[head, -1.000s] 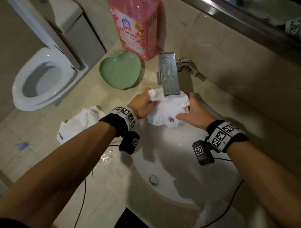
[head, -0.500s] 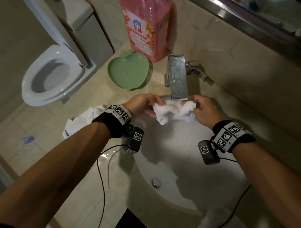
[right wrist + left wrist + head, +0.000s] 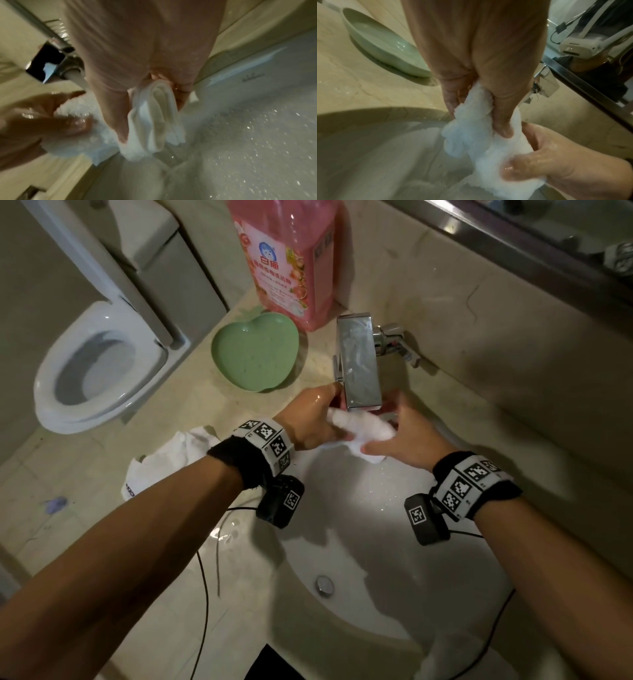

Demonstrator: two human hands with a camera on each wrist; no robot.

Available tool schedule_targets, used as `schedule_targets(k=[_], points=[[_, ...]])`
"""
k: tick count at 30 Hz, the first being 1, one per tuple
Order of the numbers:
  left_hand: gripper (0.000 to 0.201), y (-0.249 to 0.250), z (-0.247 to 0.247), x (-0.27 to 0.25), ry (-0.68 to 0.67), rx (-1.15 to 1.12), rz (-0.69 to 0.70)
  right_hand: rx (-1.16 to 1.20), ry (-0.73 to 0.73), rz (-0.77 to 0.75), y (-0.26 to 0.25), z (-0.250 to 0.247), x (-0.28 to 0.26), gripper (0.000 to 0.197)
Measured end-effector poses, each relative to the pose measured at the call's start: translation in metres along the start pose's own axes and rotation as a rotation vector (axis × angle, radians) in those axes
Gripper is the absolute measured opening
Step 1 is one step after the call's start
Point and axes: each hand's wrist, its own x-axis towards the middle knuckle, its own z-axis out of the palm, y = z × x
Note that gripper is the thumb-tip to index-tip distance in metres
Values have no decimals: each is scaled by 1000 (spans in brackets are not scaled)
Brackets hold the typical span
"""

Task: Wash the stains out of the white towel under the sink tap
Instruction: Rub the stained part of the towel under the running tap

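A wet white towel [image 3: 363, 428] is bunched into a roll just below the chrome tap spout [image 3: 359, 361], over the back of the white sink basin [image 3: 394, 587]. My left hand [image 3: 317, 421] grips its left end, thumb and fingers curled round the cloth [image 3: 481, 127]. My right hand [image 3: 400, 436] grips the right end, and folds of towel [image 3: 154, 119] hang out between its thumb and fingers. Both hands look wet. No stain shows on the visible cloth.
A green heart-shaped dish [image 3: 257, 354] and a tall pink detergent bottle [image 3: 291, 258] stand on the counter behind and left of the tap. A second white cloth [image 3: 168, 463] lies crumpled on the counter by my left forearm. A toilet [image 3: 99, 371] is at the far left.
The towel went from spread open under the spout to bunched into a tight roll between both hands, which have come closer together right at the spout's tip.
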Motion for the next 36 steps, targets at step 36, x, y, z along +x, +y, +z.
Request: schedule_targets(k=[36], points=[[41,16,47,42,9,273,-186,-795,-4,-136,-7,23,27,12]])
